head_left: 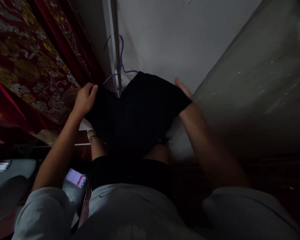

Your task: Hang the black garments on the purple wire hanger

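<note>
A black shirt (140,110) is spread out in front of me on a purple wire hanger (122,53), whose hook goes over an upright metal pole (114,43). At its left shoulder, my left hand (86,98) is closed, with thumb and fingers pinching the cloth edge. Over on the other side, my right hand (185,89) is at the sleeve end, partly covered by the dark cloth and blurred by motion. Its fingers reach up behind the sleeve, which stays held out sideways. Dark folds hide the shirt's lower part.
Red embroidered cloth (35,56) with gold and silver patterns hangs at the left. A large plastic-wrapped object (245,86) stands at the right against a pale wall (175,36). A lit phone (74,176) lies at the lower left, near a grey chair (15,176).
</note>
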Tool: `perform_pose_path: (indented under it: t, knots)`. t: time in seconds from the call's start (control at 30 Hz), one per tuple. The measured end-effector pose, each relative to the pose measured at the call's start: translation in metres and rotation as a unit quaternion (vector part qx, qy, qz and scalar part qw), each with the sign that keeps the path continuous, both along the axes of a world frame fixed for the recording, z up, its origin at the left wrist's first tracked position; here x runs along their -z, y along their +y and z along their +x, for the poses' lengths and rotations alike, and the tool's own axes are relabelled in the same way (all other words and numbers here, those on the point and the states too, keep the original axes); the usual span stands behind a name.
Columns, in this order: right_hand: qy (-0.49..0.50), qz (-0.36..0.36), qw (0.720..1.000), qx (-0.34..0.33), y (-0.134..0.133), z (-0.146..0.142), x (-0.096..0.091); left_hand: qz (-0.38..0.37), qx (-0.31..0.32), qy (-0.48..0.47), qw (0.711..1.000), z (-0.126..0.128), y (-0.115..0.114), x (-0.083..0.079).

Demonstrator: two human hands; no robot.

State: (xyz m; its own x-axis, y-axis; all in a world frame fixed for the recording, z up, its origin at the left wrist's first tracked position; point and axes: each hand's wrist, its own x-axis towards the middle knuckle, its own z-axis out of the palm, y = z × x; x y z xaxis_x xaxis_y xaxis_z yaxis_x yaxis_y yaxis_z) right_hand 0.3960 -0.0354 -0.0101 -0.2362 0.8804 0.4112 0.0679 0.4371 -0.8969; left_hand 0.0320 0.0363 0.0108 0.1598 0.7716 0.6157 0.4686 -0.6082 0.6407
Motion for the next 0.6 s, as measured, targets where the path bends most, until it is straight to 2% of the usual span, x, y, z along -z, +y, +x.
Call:
perform_pose_path:
  t: [0.1,0.17,0.3,0.37,0.4,0.43,0.47,0.5,0.53,0.6]
  knots:
    - [0.049,-0.119,0.99,0.061,0.001,0.012,-0.001,-0.02,-0.003,0.004,1.0,-0.001,0.001,0.003]
    - [0.081,-0.144,0.982,0.094,-0.005,0.007,-0.009,-0.012,0.003,-0.014,1.0,0.011,0.0,-0.007]
    - [0.14,-0.069,0.985,0.072,-0.025,-0.019,-0.023,0.051,0.02,-0.012,0.998,0.039,-0.011,-0.045]
    - [0.167,-0.024,0.98,0.101,-0.037,-0.028,-0.025,0.086,0.019,-0.017,0.996,0.046,-0.027,-0.063]
    - [0.174,-0.005,0.978,0.117,-0.043,-0.031,-0.026,0.077,0.026,-0.036,0.996,0.048,-0.038,-0.07]
    - [0.168,0.003,0.978,0.122,-0.051,-0.034,-0.025,0.036,0.044,-0.069,0.996,0.05,-0.051,-0.076]
    - [0.146,0.002,0.983,0.109,-0.06,-0.039,-0.025,-0.036,0.076,-0.111,0.99,0.053,-0.065,-0.08]
    - [0.103,-0.004,0.991,0.079,-0.07,-0.046,-0.024,-0.131,0.116,-0.157,0.972,0.056,-0.08,-0.084]
    - [0.042,-0.011,0.998,0.036,-0.08,-0.055,-0.024,-0.224,0.157,-0.206,0.94,0.059,-0.094,-0.086]
    - [-0.123,0.022,0.991,-0.05,-0.102,-0.082,-0.02,-0.335,0.202,-0.287,0.874,0.063,-0.116,-0.088]
